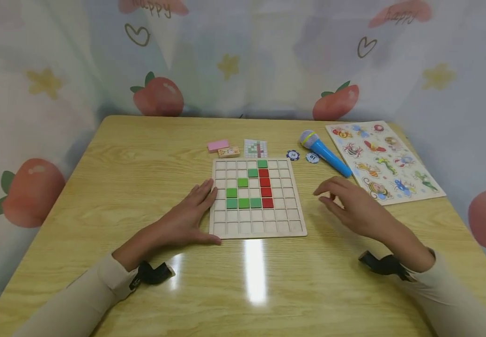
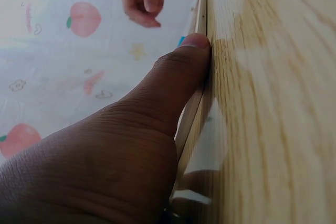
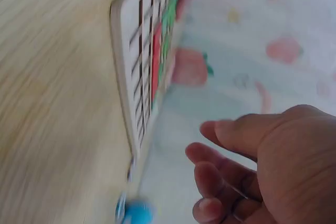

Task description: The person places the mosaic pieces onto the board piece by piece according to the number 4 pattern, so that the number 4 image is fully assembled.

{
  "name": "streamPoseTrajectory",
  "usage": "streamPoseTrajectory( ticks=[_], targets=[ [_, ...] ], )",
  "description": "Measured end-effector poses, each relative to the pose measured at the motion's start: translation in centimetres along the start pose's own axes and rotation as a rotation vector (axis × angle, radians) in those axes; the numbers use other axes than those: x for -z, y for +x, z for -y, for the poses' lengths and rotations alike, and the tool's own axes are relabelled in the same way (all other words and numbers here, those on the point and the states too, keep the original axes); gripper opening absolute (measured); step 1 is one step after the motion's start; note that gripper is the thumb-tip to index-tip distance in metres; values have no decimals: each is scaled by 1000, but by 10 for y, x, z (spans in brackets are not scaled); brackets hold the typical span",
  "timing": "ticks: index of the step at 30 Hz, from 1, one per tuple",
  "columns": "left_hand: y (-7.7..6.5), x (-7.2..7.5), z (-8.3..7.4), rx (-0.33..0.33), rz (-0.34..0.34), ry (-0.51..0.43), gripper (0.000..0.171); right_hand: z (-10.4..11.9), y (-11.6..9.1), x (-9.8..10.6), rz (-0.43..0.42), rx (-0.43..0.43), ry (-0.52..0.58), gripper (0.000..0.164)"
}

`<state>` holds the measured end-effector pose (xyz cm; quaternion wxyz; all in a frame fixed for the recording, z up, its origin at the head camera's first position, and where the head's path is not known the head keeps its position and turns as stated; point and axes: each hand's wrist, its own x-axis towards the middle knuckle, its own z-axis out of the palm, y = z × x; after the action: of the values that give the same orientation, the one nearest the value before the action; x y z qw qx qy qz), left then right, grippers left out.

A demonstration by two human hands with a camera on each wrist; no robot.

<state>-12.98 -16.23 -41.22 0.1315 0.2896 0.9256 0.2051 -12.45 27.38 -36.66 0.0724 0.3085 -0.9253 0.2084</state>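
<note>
A wooden grid board (image 1: pixel 283 224) lies flat on the table in front of the person. Several green tiles (image 1: pixel 243 203) and a column of red tiles (image 1: pixel 266 192) fill some of its squares; together they outline a triangle. My left hand (image 1: pixel 190 213) rests against the board's left side, fingers extended along the edge and thumb at the near corner. In the left wrist view that thumb (image 2: pixel 176 72) lies along the board's side. To the right of the board hovers my right hand (image 1: pixel 354 206), its fingers loosely bent and nothing between them, also seen in the right wrist view.
Behind the board lie a pattern card (image 1: pixel 250 146), a pink block (image 1: pixel 218 146) and a small printed box (image 1: pixel 229 152). Two poker chips (image 1: pixel 292 155) and a blue toy microphone (image 1: pixel 327 154) lie at the back right, beside an insect puzzle board (image 1: pixel 369 159). A printed curtain (image 1: pixel 243 56) hangs behind.
</note>
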Motion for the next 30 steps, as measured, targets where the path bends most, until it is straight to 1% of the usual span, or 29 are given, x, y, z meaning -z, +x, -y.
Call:
streamPoseTrajectory(
  ticks=[2,3,5,7,8,10,13,18,23,25,27,30],
  targets=[
    [-2,0,1,3,0,-3,137,-13,-17,9,-38,-78,-18,24],
    [-2,0,1,5,0,-5,137,-19,-25,12,-32,-128,-23,25],
    [-3,0,3,9,-2,-4,137,-30,-38,13,14,-230,-36,25],
    [-5,0,4,14,-5,-3,137,-38,-46,10,79,-304,-59,30],
    [-5,0,5,15,-8,-1,137,-41,-49,8,106,-331,-69,34],
    [-6,-1,6,15,-15,-2,137,-46,-51,3,135,-356,-88,40],
    [-7,-2,7,14,-23,-10,137,-49,-52,-1,147,-362,-104,40],
    [-6,-4,7,11,-14,-36,136,-47,-52,-1,151,-350,-92,29],
    [-4,-5,6,13,-10,-38,136,-45,-52,-1,161,-334,-95,27],
    [-3,-5,5,9,-11,-33,137,-43,-53,0,154,-315,-106,27],
    [-2,-5,5,2,-10,-25,137,-39,-51,0,129,-279,-119,28],
    [-2,-4,4,0,-13,-20,137,-28,-41,1,83,-199,-118,31]
  ],
)
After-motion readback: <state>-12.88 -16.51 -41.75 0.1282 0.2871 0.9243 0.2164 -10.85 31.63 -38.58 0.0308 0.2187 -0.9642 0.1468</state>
